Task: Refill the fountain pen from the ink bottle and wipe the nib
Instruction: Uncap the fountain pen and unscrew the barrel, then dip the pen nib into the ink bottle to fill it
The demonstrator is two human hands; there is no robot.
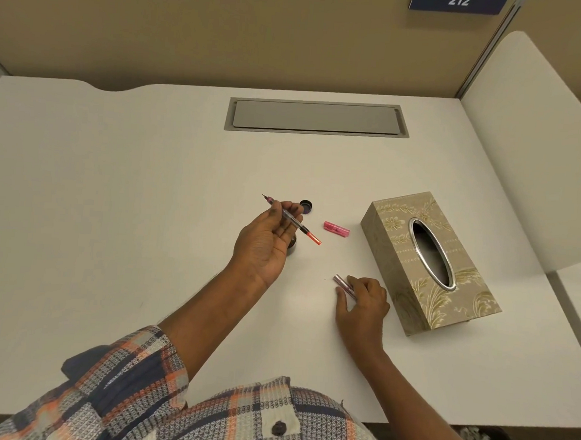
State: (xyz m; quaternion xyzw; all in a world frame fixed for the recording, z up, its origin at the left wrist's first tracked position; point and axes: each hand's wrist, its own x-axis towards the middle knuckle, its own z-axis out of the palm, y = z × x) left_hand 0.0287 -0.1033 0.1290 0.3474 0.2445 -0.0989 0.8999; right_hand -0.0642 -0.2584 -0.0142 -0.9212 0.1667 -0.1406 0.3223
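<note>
On the white bench [113, 209], left hand [264, 242] pinching the fountain pen [292, 220] above the half-hidden ink bottle [292, 245], bottle lid [306, 207] just behind, pink cap [337, 228] nearby, right hand [362, 302] gripping the pen barrel [344, 284] beside the tissue box [429, 262]

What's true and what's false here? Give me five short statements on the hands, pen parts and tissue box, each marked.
1. The left hand grips the pen, nib pointing away from the person. True.
2. The pink cap is fitted on the pen. False: it lies on the table between the pen and the tissue box.
3. The right hand holds the pen barrel down at the table. True.
4. A tissue sticks out of the tissue box. False: its oval slot shows only a dark opening.
5. The ink bottle stands right of the tissue box. False: it sits left of the box, mostly hidden under the left hand.
</note>
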